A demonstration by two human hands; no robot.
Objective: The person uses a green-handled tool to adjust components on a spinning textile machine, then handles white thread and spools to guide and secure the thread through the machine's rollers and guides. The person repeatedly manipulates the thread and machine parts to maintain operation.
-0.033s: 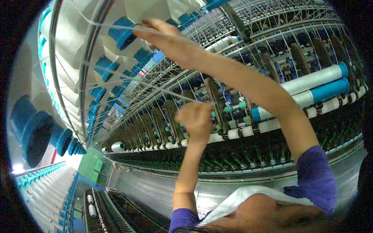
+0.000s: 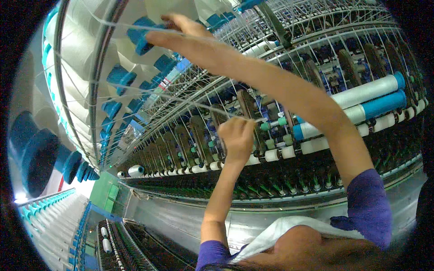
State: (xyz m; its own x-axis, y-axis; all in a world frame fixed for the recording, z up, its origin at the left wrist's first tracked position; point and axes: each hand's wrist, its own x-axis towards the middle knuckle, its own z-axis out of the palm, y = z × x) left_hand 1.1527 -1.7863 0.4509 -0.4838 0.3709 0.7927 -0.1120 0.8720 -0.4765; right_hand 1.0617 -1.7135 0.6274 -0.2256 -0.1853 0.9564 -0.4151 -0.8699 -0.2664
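Note:
My right hand [image 2: 185,38] reaches up to the blue end of a hanging roving bobbin [image 2: 141,35]. Its fingers are spread, and the thumb side appears to touch the blue end. A pale strand crosses close to these fingers; whether they touch it I cannot tell. Lower down, my left hand [image 2: 237,139] is closed in a fist at the end of another roving strand [image 2: 199,105], which runs up and left toward the bobbins. The fingertips of the left hand are partly hidden.
Large white bobbins with blue ends [image 2: 121,77] hang in rows overhead, beside a metal rail [image 2: 94,81]. Along the spinning frame lie white rollers [image 2: 312,146] and two white-and-blue tubes [image 2: 384,105]. Below them runs a dark row of spindles [image 2: 289,180]. Another machine [image 2: 118,239] stands lower left.
My left hand has shifted a little to the right, still closed on the strand. My right hand has moved slightly left against the bobbin's blue end, its fingers wider apart.

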